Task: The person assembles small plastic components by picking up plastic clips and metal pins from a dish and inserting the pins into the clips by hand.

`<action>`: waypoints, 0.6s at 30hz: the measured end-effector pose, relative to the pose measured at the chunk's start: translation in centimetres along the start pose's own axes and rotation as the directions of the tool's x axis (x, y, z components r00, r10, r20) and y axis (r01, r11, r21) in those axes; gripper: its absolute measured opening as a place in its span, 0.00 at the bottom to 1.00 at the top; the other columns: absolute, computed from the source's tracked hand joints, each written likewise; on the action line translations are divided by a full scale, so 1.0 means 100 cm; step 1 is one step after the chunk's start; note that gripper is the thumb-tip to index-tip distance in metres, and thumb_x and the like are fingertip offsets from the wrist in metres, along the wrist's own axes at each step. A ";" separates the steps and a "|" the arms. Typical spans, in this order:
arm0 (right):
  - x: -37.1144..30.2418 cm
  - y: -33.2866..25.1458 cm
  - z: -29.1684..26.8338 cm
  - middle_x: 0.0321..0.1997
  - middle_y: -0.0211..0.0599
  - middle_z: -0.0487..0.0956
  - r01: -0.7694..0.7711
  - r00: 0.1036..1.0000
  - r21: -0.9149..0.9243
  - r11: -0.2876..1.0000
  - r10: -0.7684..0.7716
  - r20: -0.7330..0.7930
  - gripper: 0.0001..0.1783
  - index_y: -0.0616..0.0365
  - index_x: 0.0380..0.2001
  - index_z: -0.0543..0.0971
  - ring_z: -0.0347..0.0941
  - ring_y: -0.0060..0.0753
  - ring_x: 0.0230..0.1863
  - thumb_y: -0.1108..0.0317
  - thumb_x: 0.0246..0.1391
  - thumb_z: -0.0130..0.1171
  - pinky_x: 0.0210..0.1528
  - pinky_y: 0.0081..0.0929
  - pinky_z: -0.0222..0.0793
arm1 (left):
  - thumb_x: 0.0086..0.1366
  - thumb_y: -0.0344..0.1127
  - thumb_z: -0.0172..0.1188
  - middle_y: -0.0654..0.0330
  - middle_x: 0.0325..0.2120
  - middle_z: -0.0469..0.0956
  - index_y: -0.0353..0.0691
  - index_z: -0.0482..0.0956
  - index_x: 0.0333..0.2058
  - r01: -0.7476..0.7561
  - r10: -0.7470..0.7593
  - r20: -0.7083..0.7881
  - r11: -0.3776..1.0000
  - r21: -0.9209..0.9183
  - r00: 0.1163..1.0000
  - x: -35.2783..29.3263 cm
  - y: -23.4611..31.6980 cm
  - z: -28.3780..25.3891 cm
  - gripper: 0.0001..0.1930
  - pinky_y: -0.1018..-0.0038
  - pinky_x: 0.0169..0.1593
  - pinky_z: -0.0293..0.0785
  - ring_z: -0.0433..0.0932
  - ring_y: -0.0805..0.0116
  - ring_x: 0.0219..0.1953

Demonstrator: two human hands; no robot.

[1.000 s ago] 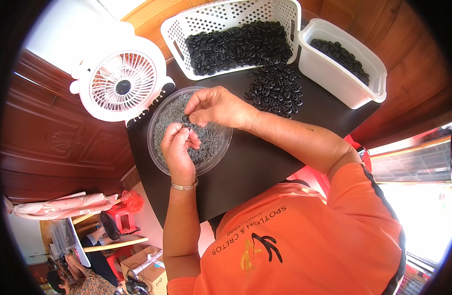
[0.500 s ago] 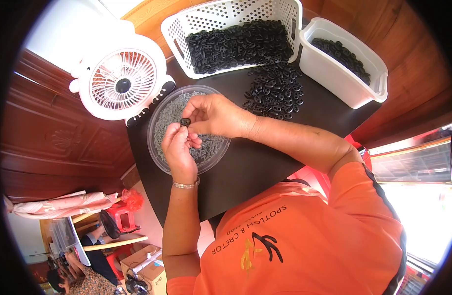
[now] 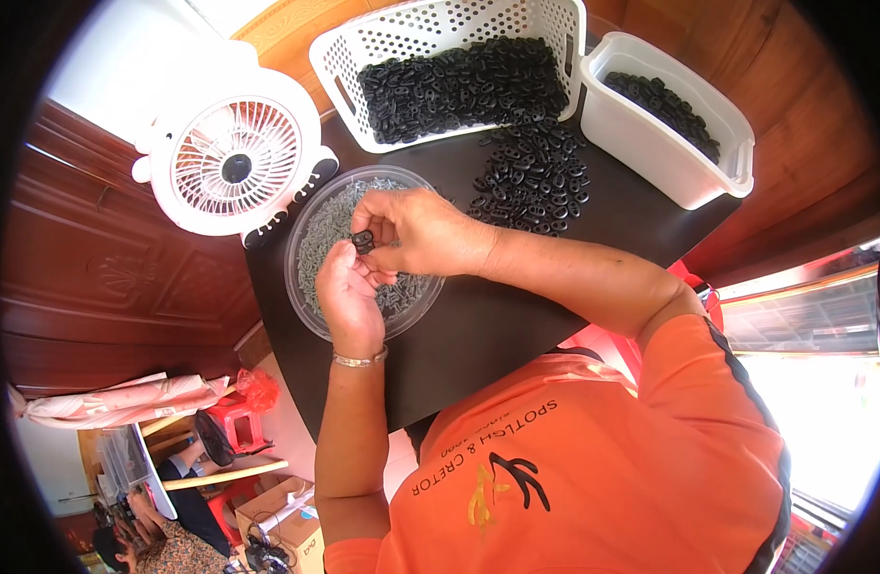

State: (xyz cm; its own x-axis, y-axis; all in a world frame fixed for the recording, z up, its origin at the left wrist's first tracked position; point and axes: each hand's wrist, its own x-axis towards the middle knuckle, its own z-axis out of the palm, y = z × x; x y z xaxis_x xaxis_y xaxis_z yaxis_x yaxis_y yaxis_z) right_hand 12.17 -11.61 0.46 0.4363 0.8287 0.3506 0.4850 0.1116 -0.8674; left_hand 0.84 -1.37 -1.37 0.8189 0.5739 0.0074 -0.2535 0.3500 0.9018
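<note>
A small black oval piece with two holes (image 3: pixel 363 241) is pinched between the fingertips of both hands, above a clear round tub. My right hand (image 3: pixel 426 231) grips it from the right, thumb and forefinger closed. My left hand (image 3: pixel 347 292), with a bracelet at the wrist, holds it from below with closed fingertips. Beneath them, the clear round tub (image 3: pixel 297 298) holds many small grey, screw-like pieces (image 3: pixel 325 230). To the right of the tub lies a loose heap of similar black two-hole pieces (image 3: pixel 531 177) on the dark tabletop (image 3: pixel 478 325).
A white perforated basket (image 3: pixel 340 86) full of black pieces stands at the back, tilted towards the heap. Beside it is a white bin (image 3: pixel 641 158) with more. A white fan (image 3: pixel 235 168) stands left of the tub. Another person (image 3: pixel 163 545) is at the lower left.
The black piece has turned between my fingertips, and its two-hole face shows more now. My left fingers have shifted slightly; both hands stay over the tub.
</note>
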 end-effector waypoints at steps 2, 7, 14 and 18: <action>-0.001 -0.001 -0.001 0.23 0.39 0.76 0.058 0.998 -0.074 0.996 -0.059 -0.007 0.18 0.61 0.33 0.72 0.75 0.36 0.26 0.70 0.34 0.64 0.30 0.30 0.70 | 0.61 0.36 0.48 0.60 0.23 0.73 0.36 0.70 0.31 0.006 -0.006 0.004 1.000 -0.006 1.000 0.003 -0.001 -0.001 0.09 0.77 0.27 0.69 0.73 0.71 0.22; -0.001 -0.002 0.000 0.25 0.39 0.76 0.100 0.995 -0.129 0.987 -0.102 -0.009 0.18 0.59 0.33 0.73 0.75 0.40 0.29 0.70 0.33 0.64 0.32 0.33 0.70 | 0.62 0.36 0.48 0.62 0.25 0.72 0.37 0.71 0.32 -0.040 0.033 0.074 0.995 0.096 0.997 0.005 -0.004 -0.005 0.09 0.79 0.26 0.68 0.72 0.74 0.21; -0.002 0.002 0.006 0.29 0.42 0.76 0.199 0.976 -0.306 0.931 -0.216 -0.024 0.16 0.59 0.31 0.77 0.75 0.47 0.32 0.67 0.34 0.64 0.35 0.37 0.71 | 0.64 0.36 0.47 0.61 0.24 0.74 0.35 0.71 0.32 -0.055 0.050 0.035 0.989 0.134 0.998 0.001 -0.005 0.001 0.10 0.79 0.24 0.67 0.73 0.75 0.21; -0.003 0.002 0.004 0.28 0.42 0.76 0.256 0.960 -0.315 0.914 -0.277 -0.024 0.15 0.60 0.30 0.76 0.75 0.47 0.32 0.66 0.36 0.64 0.35 0.38 0.70 | 0.63 0.36 0.46 0.58 0.22 0.74 0.33 0.71 0.32 -0.057 0.058 0.001 0.989 0.139 0.998 -0.003 0.000 0.004 0.11 0.79 0.25 0.68 0.74 0.72 0.21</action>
State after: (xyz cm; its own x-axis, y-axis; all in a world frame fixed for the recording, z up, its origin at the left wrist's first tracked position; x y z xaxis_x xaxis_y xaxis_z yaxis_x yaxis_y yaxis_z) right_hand 11.84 -11.59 0.05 0.3025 0.7520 0.5856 0.7937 0.1415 -0.5916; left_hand 0.84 -1.84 -1.19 0.8035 0.5923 0.0601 -0.2263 0.2105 0.9510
